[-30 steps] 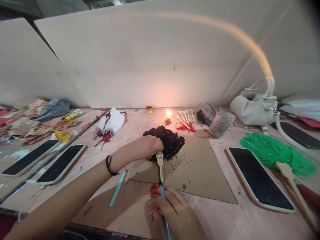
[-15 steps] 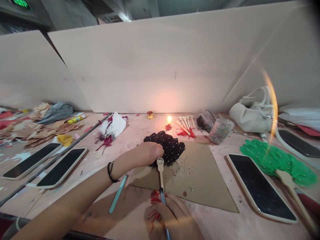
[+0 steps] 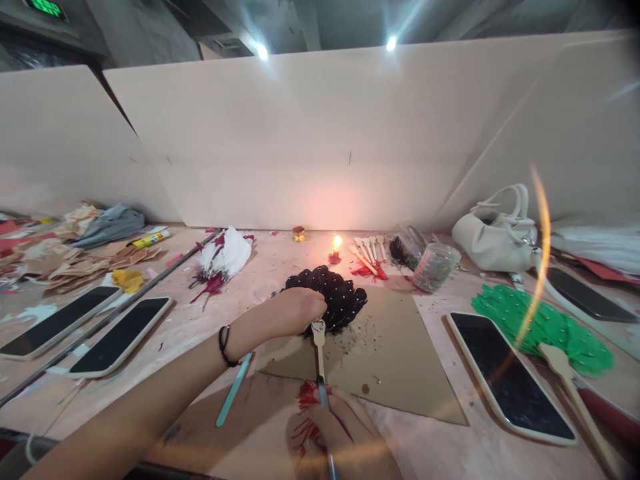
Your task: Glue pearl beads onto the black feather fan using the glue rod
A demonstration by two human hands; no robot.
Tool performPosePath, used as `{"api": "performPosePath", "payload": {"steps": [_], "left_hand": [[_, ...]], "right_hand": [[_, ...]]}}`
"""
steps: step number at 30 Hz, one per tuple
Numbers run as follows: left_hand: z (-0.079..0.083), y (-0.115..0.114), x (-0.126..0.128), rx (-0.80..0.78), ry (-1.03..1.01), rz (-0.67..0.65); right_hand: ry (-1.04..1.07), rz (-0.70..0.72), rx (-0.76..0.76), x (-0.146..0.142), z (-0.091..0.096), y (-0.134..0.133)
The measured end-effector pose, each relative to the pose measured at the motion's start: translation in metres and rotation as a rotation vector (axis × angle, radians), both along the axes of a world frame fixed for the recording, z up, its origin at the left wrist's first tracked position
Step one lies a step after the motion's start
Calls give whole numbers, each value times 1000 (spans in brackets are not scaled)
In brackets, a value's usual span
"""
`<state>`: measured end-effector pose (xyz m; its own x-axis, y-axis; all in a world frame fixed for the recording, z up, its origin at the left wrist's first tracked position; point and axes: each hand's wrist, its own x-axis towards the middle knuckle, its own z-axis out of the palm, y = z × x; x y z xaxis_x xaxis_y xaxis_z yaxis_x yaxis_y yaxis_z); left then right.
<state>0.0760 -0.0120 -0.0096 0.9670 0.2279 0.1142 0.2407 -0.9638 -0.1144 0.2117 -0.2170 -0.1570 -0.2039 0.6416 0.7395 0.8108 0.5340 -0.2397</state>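
A black feather fan (image 3: 340, 300) dotted with small white beads lies on a brown cardboard sheet (image 3: 400, 360). Its pale wooden handle (image 3: 319, 353) points toward me, with a heart-shaped ring of rhinestones at its top. My left hand (image 3: 303, 309) is curled over the fan's left side, fingertips pressed together beside that ring; what they pinch is hidden. Below, my right hand (image 3: 345, 423) closes around a slim silvery metal tool (image 3: 324, 393), which lines up with the handle's lower end. A red tassel (image 3: 306, 399) spreads beside the right fingers.
A lit candle (image 3: 335, 250) burns behind the fan, near several wooden handles (image 3: 371, 250) and a clear plastic cup (image 3: 437, 267). On the right are a phone (image 3: 510, 373) and a green fan (image 3: 540, 327). A turquoise stick (image 3: 234, 390) and another phone (image 3: 123, 335) lie left.
The view has tilted up slightly, so things appear a little lower and shifted left. Both hands keep nearly the same places at the fan and its handle.
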Motion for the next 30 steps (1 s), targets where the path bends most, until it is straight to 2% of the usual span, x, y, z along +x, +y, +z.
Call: {"api": "performPosePath", "payload": {"steps": [9, 16, 25, 30], "left_hand": [[-7, -2, -1, 27, 16, 19], [-14, 0, -3, 11, -9, 44], [-16, 7, -9, -138, -121, 40], [-12, 14, -15, -257, -173, 41]], "right_hand": [[9, 50, 13, 4, 3, 2], [21, 12, 45, 2, 0, 4], [13, 31, 69, 5, 18, 3], [16, 40, -31, 6, 26, -4]]}}
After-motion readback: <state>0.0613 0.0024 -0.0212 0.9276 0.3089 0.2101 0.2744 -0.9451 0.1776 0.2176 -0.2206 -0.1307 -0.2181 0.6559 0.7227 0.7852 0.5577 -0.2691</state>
